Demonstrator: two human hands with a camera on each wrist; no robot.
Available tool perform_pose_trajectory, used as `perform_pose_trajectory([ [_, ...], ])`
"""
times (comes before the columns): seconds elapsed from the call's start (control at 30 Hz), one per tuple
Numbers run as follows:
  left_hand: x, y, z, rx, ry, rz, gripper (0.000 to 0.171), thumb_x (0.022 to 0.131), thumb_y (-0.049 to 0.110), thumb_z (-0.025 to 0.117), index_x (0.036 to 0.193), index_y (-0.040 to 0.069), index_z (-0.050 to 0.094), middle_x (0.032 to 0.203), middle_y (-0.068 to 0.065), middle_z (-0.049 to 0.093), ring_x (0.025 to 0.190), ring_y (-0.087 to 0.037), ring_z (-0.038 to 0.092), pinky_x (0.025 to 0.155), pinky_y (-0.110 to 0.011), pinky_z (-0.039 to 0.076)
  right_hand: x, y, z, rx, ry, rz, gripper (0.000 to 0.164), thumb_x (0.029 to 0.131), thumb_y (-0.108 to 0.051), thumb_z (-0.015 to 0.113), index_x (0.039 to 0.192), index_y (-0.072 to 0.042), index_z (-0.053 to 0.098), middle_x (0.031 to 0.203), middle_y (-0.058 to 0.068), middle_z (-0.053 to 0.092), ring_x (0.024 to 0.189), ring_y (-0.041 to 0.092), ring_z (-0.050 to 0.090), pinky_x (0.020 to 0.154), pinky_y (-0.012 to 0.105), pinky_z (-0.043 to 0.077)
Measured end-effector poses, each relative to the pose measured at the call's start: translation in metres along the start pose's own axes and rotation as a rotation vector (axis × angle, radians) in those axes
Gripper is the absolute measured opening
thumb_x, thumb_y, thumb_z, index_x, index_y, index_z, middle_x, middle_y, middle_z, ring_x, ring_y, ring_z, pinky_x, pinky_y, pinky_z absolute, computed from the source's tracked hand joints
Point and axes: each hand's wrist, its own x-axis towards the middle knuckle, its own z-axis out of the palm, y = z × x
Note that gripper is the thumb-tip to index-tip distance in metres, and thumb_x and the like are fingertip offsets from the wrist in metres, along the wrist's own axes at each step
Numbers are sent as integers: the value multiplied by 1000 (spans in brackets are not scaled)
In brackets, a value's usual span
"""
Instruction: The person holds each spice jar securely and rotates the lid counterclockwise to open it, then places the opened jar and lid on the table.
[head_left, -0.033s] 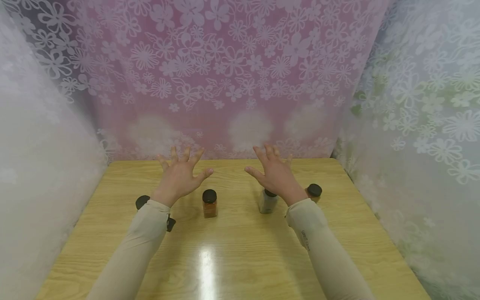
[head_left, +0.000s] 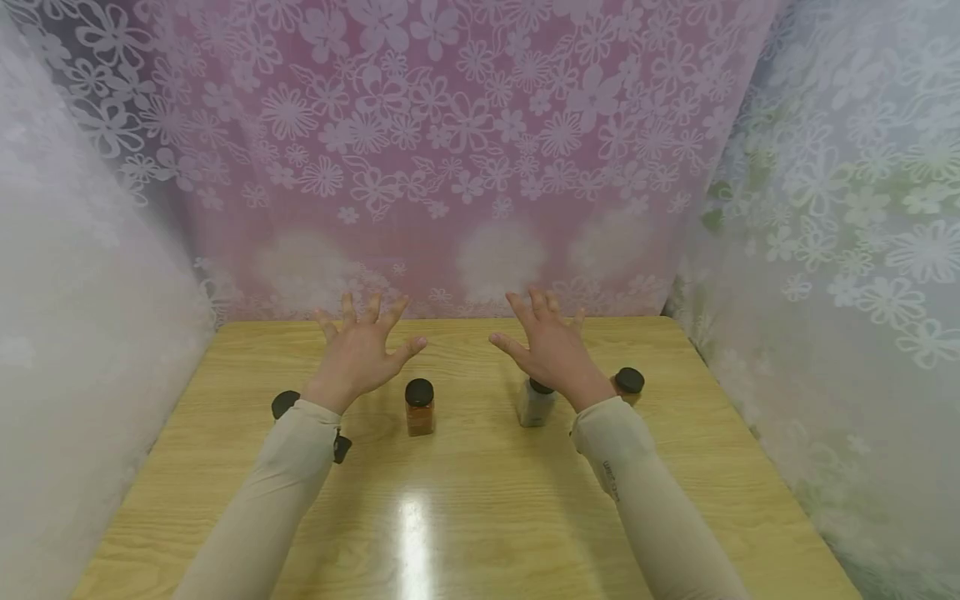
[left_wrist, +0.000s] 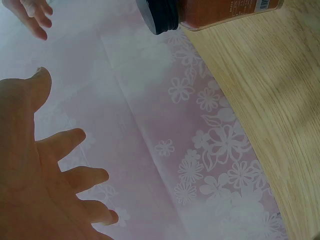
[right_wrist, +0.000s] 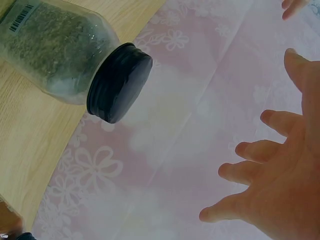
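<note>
My left hand (head_left: 357, 357) is held above the table with its fingers spread and nothing in it. Just to its right stands a spice jar of orange-red powder (head_left: 420, 415) with a black lid; the left wrist view shows the same powder jar (left_wrist: 215, 14) close up. Fingers also splayed, my right hand (head_left: 557, 357) hovers over a jar of dried green herbs (head_left: 535, 408), partly covering its black lid. That herb jar (right_wrist: 62, 52) fills the upper left of the right wrist view. Both hands look apart from the jars.
Beside my right wrist stands another black-lidded jar (head_left: 628, 382), half hidden. Another black lid (head_left: 284, 403) shows behind my left sleeve. The wooden table (head_left: 480, 517) ends at a pink flowered curtain (head_left: 465, 150), with pale curtains on both sides.
</note>
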Motion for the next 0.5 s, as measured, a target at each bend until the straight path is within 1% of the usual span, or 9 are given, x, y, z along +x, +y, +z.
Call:
perform_pose_trajectory([
  [0.3,0,-4,0,13,-1,0,77,103,74,40,168,38,24,176,-20,15,156,-61,-7,112,-90,-7,1,-4,1,-2,-13,-5,79,108,-63,44,171,-26,16,178,18,7,163,47,4,117,87,-1],
  [0.43,-1,-7,-1,-14,-6,-14,79,102,75,40,168,34,26,175,-22,13,157,-60,-8,113,-89,-10,2,-6,2,-7,-4,-12,79,107,-64,45,171,-26,16,178,19,9,163,47,6,118,86,-1],
  [0.5,-2,-9,-2,-26,-12,-23,82,102,77,39,168,30,27,175,-24,12,157,-60,-10,113,-89,-10,2,-8,2,-8,1,-20,79,108,-63,45,171,-26,16,177,19,10,163,47,7,118,87,0],
])
